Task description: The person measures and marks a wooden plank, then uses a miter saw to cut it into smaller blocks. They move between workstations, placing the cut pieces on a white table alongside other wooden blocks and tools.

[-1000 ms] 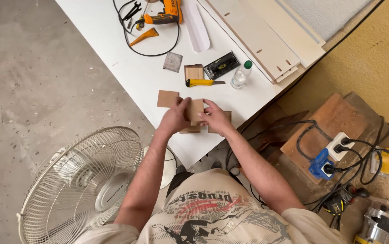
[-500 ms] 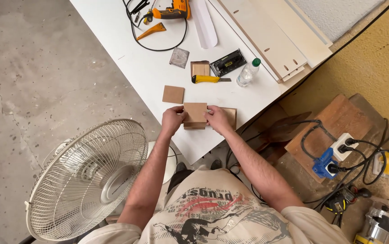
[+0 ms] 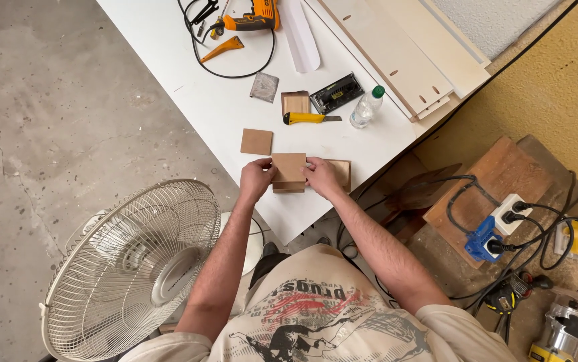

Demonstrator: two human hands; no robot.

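My left hand (image 3: 256, 178) and my right hand (image 3: 320, 175) grip a small stack of square brown wooden pieces (image 3: 289, 169) from both sides, pressed onto the white table (image 3: 215, 107) near its front corner. Another brown piece (image 3: 340, 173) lies under or just behind my right hand. A loose square piece (image 3: 256, 141) rests on the table a little beyond my left hand.
Farther back lie a yellow utility knife (image 3: 309, 118), a small wooden block (image 3: 296, 102), a grey sanding pad (image 3: 264, 86), a black box (image 3: 336, 92), a clear bottle (image 3: 367, 106), an orange drill with cord (image 3: 252, 20) and long boards (image 3: 396, 53). A fan (image 3: 135, 268) stands left; power strip (image 3: 497, 224) right.
The stack has come down from being held up between my hands to lying flat on the table. Both hands stay on its sides.
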